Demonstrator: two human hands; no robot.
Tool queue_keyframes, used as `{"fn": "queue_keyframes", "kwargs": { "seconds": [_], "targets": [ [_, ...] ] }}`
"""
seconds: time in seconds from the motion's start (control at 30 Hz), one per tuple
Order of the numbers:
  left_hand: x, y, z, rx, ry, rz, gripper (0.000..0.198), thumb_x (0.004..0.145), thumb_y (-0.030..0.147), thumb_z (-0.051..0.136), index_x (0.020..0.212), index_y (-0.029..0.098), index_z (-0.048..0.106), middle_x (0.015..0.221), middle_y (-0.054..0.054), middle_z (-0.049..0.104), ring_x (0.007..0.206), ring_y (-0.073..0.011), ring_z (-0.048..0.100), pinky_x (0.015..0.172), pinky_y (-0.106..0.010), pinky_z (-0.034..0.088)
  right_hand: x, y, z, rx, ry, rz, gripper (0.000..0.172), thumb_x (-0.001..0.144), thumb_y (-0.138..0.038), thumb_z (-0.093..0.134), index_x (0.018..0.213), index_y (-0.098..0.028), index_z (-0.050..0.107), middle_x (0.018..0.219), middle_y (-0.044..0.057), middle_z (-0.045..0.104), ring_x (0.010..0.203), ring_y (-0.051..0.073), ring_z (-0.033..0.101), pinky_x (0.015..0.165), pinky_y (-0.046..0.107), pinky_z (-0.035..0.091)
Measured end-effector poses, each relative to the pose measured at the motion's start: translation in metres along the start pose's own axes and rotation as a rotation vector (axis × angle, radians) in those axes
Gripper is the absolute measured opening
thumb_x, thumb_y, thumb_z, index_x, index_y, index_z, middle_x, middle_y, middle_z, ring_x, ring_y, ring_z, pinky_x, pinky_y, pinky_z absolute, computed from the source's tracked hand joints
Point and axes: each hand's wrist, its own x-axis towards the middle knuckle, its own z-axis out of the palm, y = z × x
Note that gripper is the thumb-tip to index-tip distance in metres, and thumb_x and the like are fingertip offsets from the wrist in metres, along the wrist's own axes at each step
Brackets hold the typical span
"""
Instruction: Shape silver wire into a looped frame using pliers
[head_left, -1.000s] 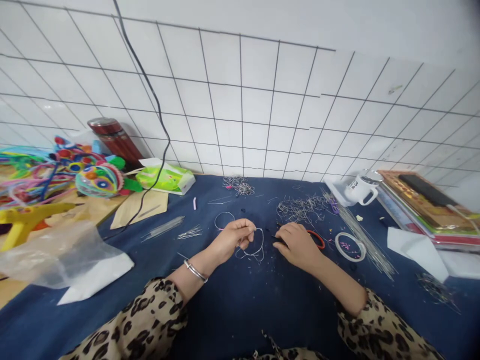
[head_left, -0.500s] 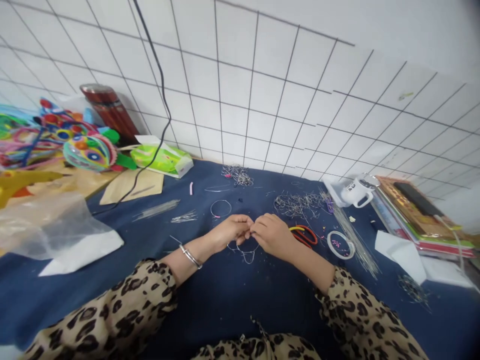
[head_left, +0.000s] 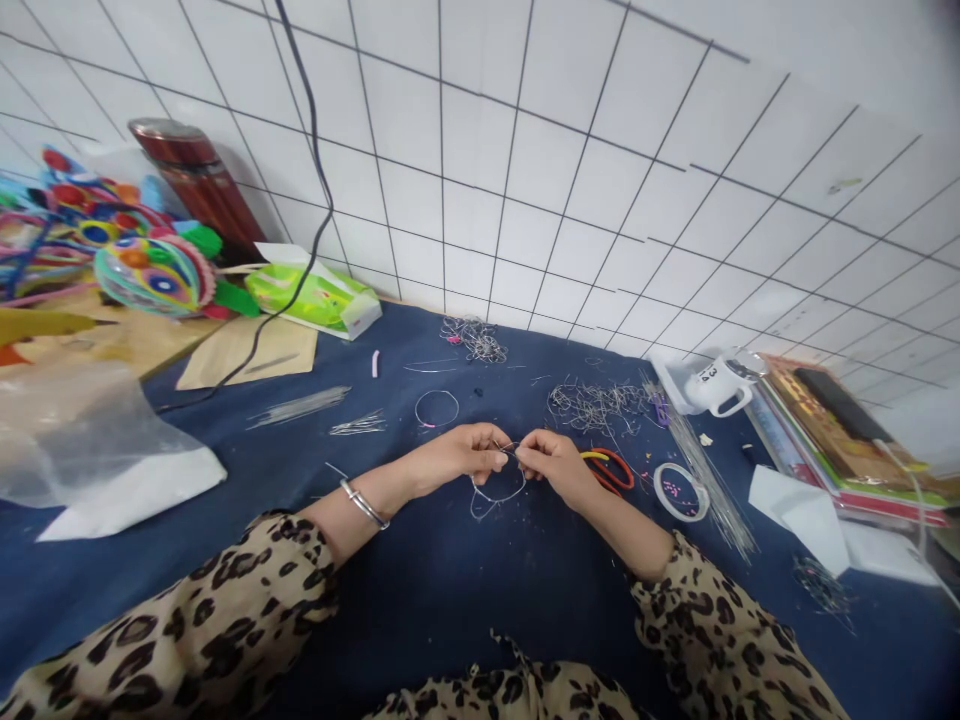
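My left hand [head_left: 459, 457] and my right hand [head_left: 553, 462] meet over the dark blue cloth [head_left: 450, 580], both pinched on the top of a thin silver wire loop [head_left: 495, 492] that hangs between them. The fingertips of the two hands nearly touch. A silver bangle [head_left: 362, 503] sits on my left wrist. Red and yellow handled pliers [head_left: 611, 467] lie just right of my right hand. A second small wire ring [head_left: 436, 408] lies beyond my left hand.
Heaps of wire pieces [head_left: 596, 403] and straight wires [head_left: 709, 480] lie to the right, with a tape roll [head_left: 681, 490], a white mug [head_left: 716, 385] and stacked books [head_left: 847, 430]. At left are a plastic bag [head_left: 82, 440], a green packet [head_left: 315, 297], colourful craft pieces [head_left: 150, 275] and a red flask [head_left: 199, 185].
My right hand left the pliers and came to the left hand, pinching the wire loop. The loop is lifted a little off the cloth. The view tilted downward.
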Motion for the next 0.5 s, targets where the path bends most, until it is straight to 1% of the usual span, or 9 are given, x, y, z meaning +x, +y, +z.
{"fn": "queue_keyframes", "kwargs": {
  "seconds": [0.1,0.17,0.23,0.33,0.43,0.5],
  "targets": [
    [0.0028,-0.0027,-0.0038,0.067,0.075,0.02,0.027,0.074,0.029,0.059,0.097,0.016,0.056,0.073,-0.001,0.058,0.055,-0.009,0.053,0.054,-0.024,0.042,0.001,0.0016,-0.0028,0.094,0.015,0.036,0.022,0.079,-0.038,0.05,0.076,-0.016,0.053,0.067,0.0,0.058,0.057,0.009,0.053,0.051,0.019,0.038],
    [0.0047,-0.0042,-0.0051,0.115,0.158,0.055,0.022,0.076,0.031,0.057,0.091,0.015,0.057,0.072,-0.001,0.059,0.052,-0.0084,0.052,0.053,-0.023,0.041,0.001,0.0015,-0.0052,0.099,-0.003,0.048,0.021,0.079,-0.036,0.05,0.075,-0.016,0.054,0.068,0.0,0.059,0.057,0.009,0.053,0.05,0.018,0.038],
    [0.0056,-0.0044,-0.0052,0.158,0.209,0.092,0.019,0.077,0.032,0.055,0.083,0.014,0.057,0.068,0.0,0.058,0.05,-0.0073,0.049,0.052,-0.022,0.04,0.0008,0.0014,-0.0066,0.059,-0.023,0.055,0.019,0.078,-0.034,0.05,0.075,-0.016,0.054,0.068,0.0,0.059,0.054,0.008,0.052,0.048,0.018,0.036],
    [0.0052,-0.0038,-0.0032,0.227,0.21,0.129,0.02,0.078,0.035,0.054,0.077,0.015,0.057,0.065,0.001,0.057,0.048,-0.007,0.047,0.051,-0.021,0.039,-0.0002,0.0016,-0.0054,-0.047,-0.029,0.037,0.019,0.077,-0.035,0.052,0.076,-0.017,0.055,0.063,-0.002,0.057,0.048,0.006,0.048,0.047,0.018,0.036],
    [0.0044,-0.0041,-0.0002,0.295,0.183,0.132,0.02,0.079,0.035,0.053,0.077,0.015,0.058,0.064,0.001,0.057,0.048,-0.0073,0.047,0.051,-0.021,0.038,-0.0021,0.0016,-0.0013,-0.15,0.012,-0.022,0.021,0.078,-0.038,0.052,0.08,-0.018,0.055,0.063,-0.003,0.055,0.051,0.007,0.048,0.051,0.02,0.037],
    [0.0038,-0.0047,0.0016,0.324,0.174,0.126,0.022,0.079,0.036,0.052,0.076,0.015,0.058,0.063,0.001,0.057,0.047,-0.0073,0.047,0.05,-0.021,0.038,-0.0034,0.001,0.0009,-0.212,0.034,-0.057,0.021,0.081,-0.038,0.048,0.079,-0.018,0.056,0.064,-0.003,0.054,0.053,0.008,0.048,0.053,0.02,0.037]
  ]
}}
